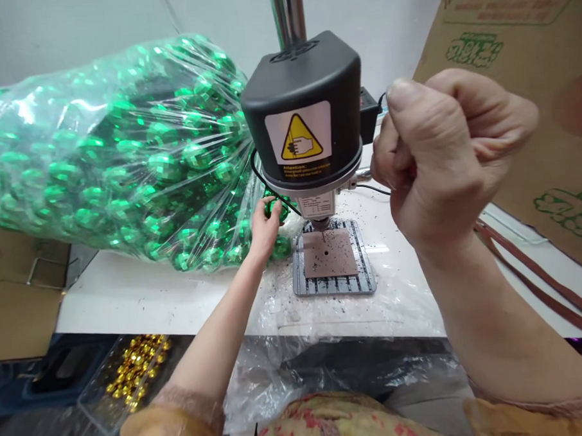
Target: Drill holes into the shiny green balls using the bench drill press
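Note:
A small bench drill press [303, 108] with a black head and a yellow hand-warning label stands in front of me. Its chuck is above a brown square pad [330, 255] with a dark hole, lying on the slotted metal base [299, 282]. My right hand [449, 153] is a closed fist at the end of the press's silver feed lever [364, 175]; the grip itself is hidden inside the fingers. Left of the chuck, my left hand [265, 224] has thumb and fingers around a shiny green faceted ball [278, 211], at the mouth of a clear plastic bag [124, 154] full of such balls.
Dark shavings dot the white table [179, 300] and base. Cardboard boxes [522, 105] stand at right, with another carton [19, 288] at left. Gold balls [138, 366] fill a clear bin below the table edge. Clear plastic film [264, 373] hangs in front; brown straps [539, 278] lie right.

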Tool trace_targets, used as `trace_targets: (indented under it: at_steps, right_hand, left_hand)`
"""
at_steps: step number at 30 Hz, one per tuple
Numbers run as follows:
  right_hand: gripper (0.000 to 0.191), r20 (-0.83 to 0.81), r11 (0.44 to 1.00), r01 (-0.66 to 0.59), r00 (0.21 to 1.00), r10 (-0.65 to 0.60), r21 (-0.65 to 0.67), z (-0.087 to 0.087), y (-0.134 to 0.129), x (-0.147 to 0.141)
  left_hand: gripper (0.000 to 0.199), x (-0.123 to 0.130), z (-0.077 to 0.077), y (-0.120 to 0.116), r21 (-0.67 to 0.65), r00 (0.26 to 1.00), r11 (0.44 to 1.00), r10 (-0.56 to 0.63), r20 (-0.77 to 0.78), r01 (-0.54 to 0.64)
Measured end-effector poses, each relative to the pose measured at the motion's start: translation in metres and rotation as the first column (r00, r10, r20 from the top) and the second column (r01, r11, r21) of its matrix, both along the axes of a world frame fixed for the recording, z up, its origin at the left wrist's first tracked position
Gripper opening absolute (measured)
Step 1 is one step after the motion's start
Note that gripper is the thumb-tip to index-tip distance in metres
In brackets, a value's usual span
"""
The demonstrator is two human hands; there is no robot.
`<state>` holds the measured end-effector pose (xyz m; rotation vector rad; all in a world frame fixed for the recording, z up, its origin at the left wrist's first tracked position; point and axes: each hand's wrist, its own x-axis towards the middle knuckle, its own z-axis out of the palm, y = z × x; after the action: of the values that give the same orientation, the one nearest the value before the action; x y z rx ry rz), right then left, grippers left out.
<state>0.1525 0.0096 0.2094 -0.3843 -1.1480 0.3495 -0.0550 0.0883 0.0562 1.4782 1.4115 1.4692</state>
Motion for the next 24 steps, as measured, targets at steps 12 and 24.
trace_targets:
  at_steps: [12, 24]
  right_hand:
    - [0.052, 0.045, 0.993, 0.114, 0.992, -0.115, 0.030, -0.002, 0.008, 0.000]
    - [0.054, 0.122, 0.982, 0.169, 0.980, -0.157, -0.090, -0.002, 0.002, 0.001]
  left_hand:
    - [0.062, 0.025, -0.038, -0.074, -0.066, 0.958, 0.968, -0.227, 0.174, 0.242]
    - [0.061, 0.030, -0.054, -0.070, -0.048, 0.927, 0.926, -0.376, 0.000, 0.375]
